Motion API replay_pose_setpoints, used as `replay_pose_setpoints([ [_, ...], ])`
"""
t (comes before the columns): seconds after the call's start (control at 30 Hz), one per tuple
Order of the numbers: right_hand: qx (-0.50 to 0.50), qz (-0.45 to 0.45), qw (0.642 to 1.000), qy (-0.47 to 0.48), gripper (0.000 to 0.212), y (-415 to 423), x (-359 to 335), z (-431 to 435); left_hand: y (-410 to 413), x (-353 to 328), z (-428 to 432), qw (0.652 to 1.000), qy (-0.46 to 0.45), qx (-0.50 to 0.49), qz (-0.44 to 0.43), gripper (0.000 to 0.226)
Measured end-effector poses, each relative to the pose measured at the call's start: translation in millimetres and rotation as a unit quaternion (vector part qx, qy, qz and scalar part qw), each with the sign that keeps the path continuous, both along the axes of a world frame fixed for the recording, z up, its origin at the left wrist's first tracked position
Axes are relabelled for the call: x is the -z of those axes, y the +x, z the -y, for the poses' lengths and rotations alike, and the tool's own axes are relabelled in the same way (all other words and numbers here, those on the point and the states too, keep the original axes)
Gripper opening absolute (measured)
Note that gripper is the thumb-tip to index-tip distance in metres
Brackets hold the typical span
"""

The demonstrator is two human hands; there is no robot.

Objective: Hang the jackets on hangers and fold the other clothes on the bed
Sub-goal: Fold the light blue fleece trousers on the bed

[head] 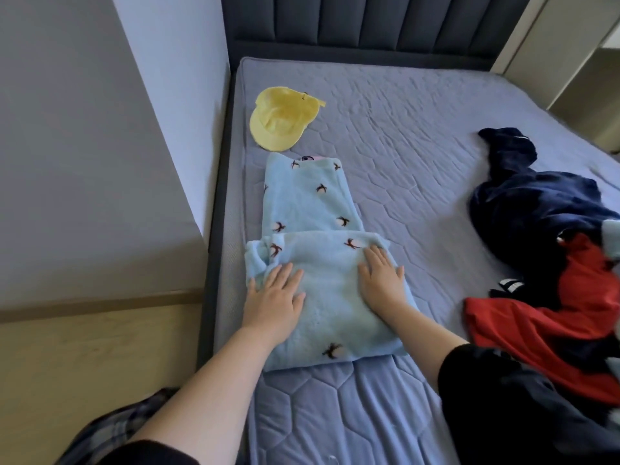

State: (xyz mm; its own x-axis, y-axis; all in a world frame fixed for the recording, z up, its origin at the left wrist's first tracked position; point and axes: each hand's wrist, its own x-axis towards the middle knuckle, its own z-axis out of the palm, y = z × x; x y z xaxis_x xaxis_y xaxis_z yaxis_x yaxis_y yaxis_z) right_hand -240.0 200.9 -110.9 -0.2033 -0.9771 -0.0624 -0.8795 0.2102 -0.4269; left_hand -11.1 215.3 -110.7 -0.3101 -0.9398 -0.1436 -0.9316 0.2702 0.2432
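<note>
Left hand [273,298] and right hand [382,280] press flat on the blue fleece [312,203], fingers straight, gripping nothing.
They rest side by side, a little apart, on the near folded part of the fleece, which lies along the left edge of the bed [402,129]. Just past it sits a yellow cap [283,117]. On the right, a dark blue garment [523,203] and a red garment [536,330] lie in a heap. A padded headboard [369,21] stands at the far end, with a grey wall [67,129] to the left.
</note>
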Motion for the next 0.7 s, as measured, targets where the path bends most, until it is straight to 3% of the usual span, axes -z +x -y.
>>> replay_pose_setpoints([
  [0.1,-0.014,-0.004,0.997,-0.077,0.051,5.6,-9.3,-21.0,-6.4,-13.0,-5.9,0.996,-0.07,0.013,0.046,0.05],
  [0.27,-0.189,-0.03,0.976,-0.107,0.062,10.1,-15.2,-89.8,-17.3,-50.4,-14.5,0.987,-0.106,0.1,0.064,0.045],
  [0.4,-0.26,-0.159,0.948,-0.09,0.089,6.3,-5.4,-118.7,-33.9,-51.0,-44.5,0.992,-0.048,0.107,0.039,0.079],
  [0.5,-0.265,-0.227,0.937,-0.034,0.104,5.4,-2.7,-109.0,-41.3,-31.7,-61.4,0.989,0.02,0.063,0.129,0.11],
  [0.6,-0.256,-0.247,0.934,0.02,0.095,15.3,5.5,-100.7,-40.4,-11.2,-66.2,0.977,0.011,0.053,0.204,0.1],
  [0.7,-0.247,-0.25,0.936,-0.007,0.082,23.4,7.5,-96.3,-33.9,-1.2,-62.6,0.974,-0.043,0.069,0.213,0.092],
])
